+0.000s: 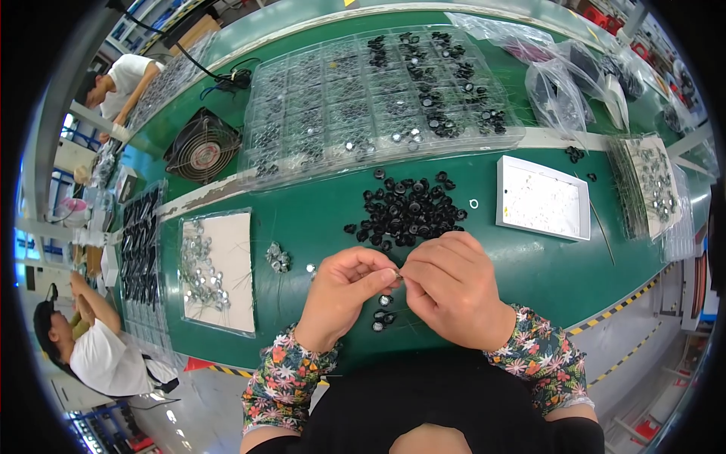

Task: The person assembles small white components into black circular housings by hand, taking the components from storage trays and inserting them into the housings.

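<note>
My left hand [342,293] and my right hand [456,289] meet over the green table, fingertips pinched together. A tiny piece sits between them, too small and too covered to name. Just beyond lies a heap of small black round caps [412,210]. Below the fingertips, a few black caps with shiny silvery faces [383,316] rest on the tabletop. Left of my left hand is a small cluster of silvery round parts with thin wire leads [277,257]. More such silvery parts [203,265] lie on a pale board farther left.
A large clear compartment tray [363,94] holds black and silvery parts at the back. A white shallow box [543,198] with tiny bits stands right. A black fan [203,147] sits back left; plastic bags [556,91] lie back right. Two co-workers [106,356] are at the left.
</note>
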Demonstrator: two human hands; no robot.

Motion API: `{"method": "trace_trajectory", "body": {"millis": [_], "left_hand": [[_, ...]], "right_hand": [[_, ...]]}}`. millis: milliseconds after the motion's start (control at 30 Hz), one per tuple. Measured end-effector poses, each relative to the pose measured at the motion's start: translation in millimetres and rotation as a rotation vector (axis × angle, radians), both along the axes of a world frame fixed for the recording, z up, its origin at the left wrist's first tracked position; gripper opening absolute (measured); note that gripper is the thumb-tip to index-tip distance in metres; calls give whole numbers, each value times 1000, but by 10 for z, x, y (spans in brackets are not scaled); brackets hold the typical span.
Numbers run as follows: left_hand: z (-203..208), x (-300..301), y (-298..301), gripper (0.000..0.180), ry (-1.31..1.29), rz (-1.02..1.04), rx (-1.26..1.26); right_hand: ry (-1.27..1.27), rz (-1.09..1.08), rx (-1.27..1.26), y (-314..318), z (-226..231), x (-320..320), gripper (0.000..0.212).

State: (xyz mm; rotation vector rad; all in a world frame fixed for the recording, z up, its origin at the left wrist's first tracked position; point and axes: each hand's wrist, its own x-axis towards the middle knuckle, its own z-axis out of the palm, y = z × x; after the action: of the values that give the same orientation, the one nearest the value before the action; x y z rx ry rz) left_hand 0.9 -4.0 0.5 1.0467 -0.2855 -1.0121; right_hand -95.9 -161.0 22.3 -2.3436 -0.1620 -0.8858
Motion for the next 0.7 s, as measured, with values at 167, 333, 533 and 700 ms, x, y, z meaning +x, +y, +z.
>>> {"method": "trace_trajectory", "body": {"millis": [167, 333, 533, 700], "left_hand": [[2, 4, -13, 10, 58, -20, 0], [-37, 19, -8, 10, 93, -40, -11], [-25, 37, 3, 11, 65, -54, 3], [-28, 39, -5, 12, 103, -46, -13]], "right_hand": [[43, 25, 64, -20, 2, -14, 20], [125, 32, 144, -36, 5, -33, 18], [204, 43, 251, -49, 1, -35, 14], [179, 43, 241, -45, -3, -29, 14]]}}
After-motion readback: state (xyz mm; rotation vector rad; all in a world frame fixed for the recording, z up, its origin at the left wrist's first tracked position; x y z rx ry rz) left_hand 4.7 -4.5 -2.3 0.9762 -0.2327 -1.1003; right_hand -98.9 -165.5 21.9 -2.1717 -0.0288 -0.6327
